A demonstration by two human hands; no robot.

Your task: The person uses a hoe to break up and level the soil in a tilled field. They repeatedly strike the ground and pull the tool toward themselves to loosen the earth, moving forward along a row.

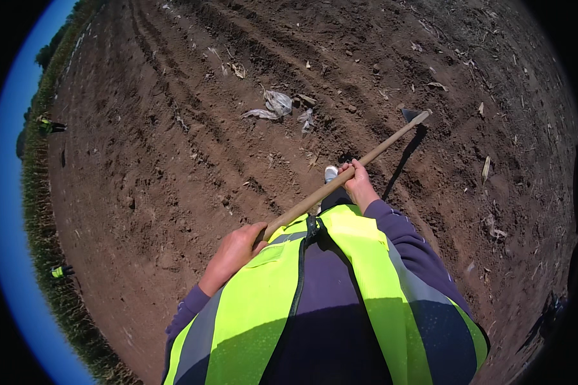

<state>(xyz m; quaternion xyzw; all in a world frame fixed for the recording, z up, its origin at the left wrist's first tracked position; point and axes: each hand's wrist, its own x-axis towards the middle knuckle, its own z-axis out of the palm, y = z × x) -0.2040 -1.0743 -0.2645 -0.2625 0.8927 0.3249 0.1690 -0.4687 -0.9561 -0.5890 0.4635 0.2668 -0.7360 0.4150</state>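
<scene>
Both of my hands grip the long wooden handle of a hoe (pixel 313 198), which slants across my front. Near the handle's rear end, beside my vest, my left hand (pixel 237 248) is closed around the wood. Farther along, my right hand (pixel 355 179) holds the shaft with its fingers curled around it. The dark metal hoe blade (pixel 409 114) is at the far right end, close to the brown soil; whether it touches cannot be told. A shadow of the hoe (pixel 404 159) falls on the ground beside it. One light shoe (pixel 331 173) shows just beyond the handle.
Scraps of clear plastic film (pixel 277 103) lie on the furrowed soil (pixel 173 159) ahead. Dry corn husks (pixel 485 168) are scattered at right. Two people in yellow vests, one upper (pixel 45 126) and one lower (pixel 58 272), stand far off by a green crop row (pixel 41 211).
</scene>
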